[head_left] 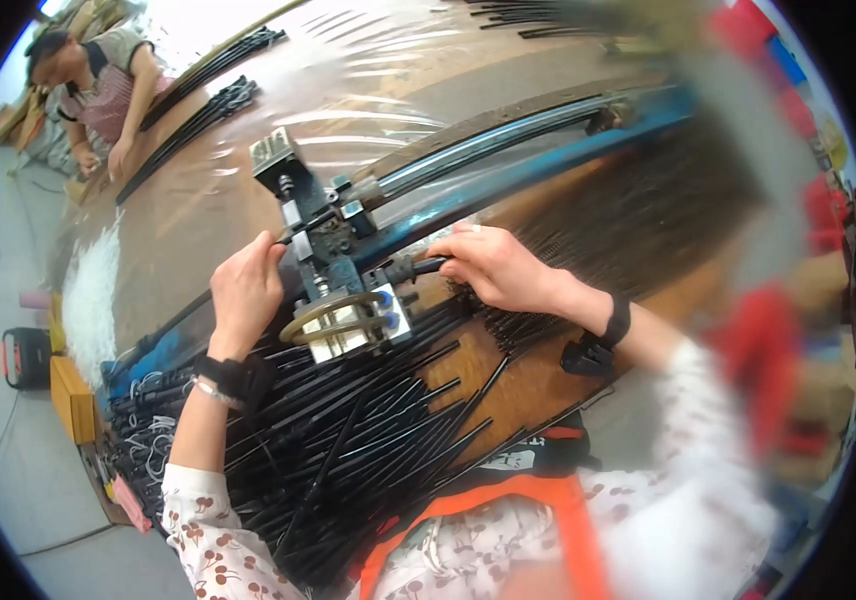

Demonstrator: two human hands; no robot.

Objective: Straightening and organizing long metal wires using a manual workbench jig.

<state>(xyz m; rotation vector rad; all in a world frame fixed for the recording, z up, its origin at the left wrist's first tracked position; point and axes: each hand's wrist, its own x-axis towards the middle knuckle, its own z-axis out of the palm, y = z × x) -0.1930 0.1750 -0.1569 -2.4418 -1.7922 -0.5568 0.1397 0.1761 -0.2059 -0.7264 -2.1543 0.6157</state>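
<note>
"Where's the black cylindrical piece (pixel 430 266)?"
"At the clamping machine's (pixel 333 240) right side, long axis pointing leftward to it, the right hand's (pixel 496 268) fingers gripping its outer end."
"And the left hand (pixel 246 290)?"
"Farther off, across the machine, fingers seemingly pinching a thin dark rod (pixel 286 240). Loose black rods (pixel 333 445) lie on the desk (pixel 493 395), nearer the body."

2 wearer's hands (pixel 248 292) seen | 2 wristbands (pixel 232 377) counted | 1 bracelet (pixel 214 392) | 1 machine (pixel 330 240) | 1 co-worker (pixel 113 105) | 1 desk (pixel 483 375) | 1 black case (pixel 28 358) | 1 white bundle (pixel 94 300) | black rods (pixel 348 425) too many to be counted
</note>
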